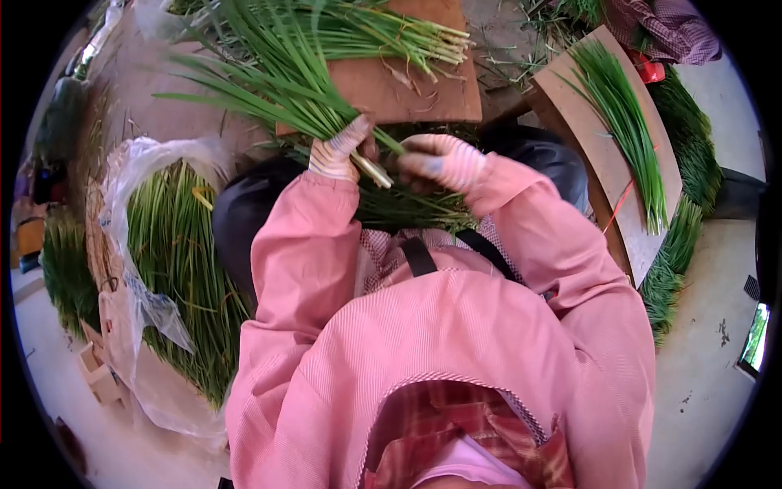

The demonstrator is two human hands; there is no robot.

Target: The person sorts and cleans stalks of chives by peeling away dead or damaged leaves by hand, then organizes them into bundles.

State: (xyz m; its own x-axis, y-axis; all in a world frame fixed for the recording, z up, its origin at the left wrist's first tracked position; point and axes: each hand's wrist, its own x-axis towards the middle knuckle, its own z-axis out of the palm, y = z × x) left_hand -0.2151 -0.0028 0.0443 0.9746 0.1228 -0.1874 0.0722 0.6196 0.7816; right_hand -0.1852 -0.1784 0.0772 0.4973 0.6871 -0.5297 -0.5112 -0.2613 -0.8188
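Note:
My left hand (338,151), in a striped glove, is closed around a bunch of garlic chives (305,106). The leaves fan out up and to the left, while the pale cut ends (375,174) poke out below the fist. Just to the right, my right hand (440,160) wears a similar glove, its fingers curled and slightly blurred. A single green stalk runs from the bunch to those fingertips, which look pinched on it. Beneath both hands, more chives (407,209) lie across my lap.
Ahead, a brown board (407,94) bears a pile of chives (383,37). On the right, a tied bundle (623,122) rests on a slanted board (562,81), with more chives (684,138) behind. At left, a plastic bag (122,187) surrounds many chives (179,253).

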